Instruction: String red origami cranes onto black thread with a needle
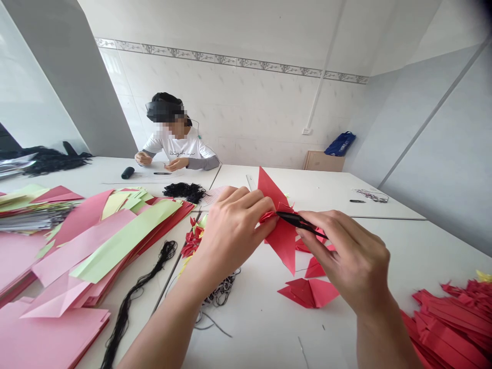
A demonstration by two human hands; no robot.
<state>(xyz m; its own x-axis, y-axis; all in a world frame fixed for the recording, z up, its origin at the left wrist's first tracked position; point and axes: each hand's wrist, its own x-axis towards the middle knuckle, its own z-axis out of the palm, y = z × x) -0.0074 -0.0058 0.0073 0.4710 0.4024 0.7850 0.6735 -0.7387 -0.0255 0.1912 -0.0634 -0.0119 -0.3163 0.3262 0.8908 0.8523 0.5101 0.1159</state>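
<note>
My left hand (240, 218) pinches a folded red paper piece (282, 246) near its middle, and its pointed wings stick out above and below my fingers. From the other side my right hand (349, 256) grips a slim black two-armed tool (294, 219), tweezers or thread snips. The tool's tip touches the paper's centre beside my left fingertips; what it pinches there is too small to make out. Below my hands lies another folded red paper piece (310, 293), with more red pieces partly hidden behind my right hand. Dark cord (225, 289) lies tangled by my left forearm.
Stacks of pink, green and red paper (126, 236) cover the left side, beside a black thread bundle (140, 287). A heap of red folded strips (453, 318) lies at right. Across the table sits a person (179, 143), near a black thread pile (185, 191).
</note>
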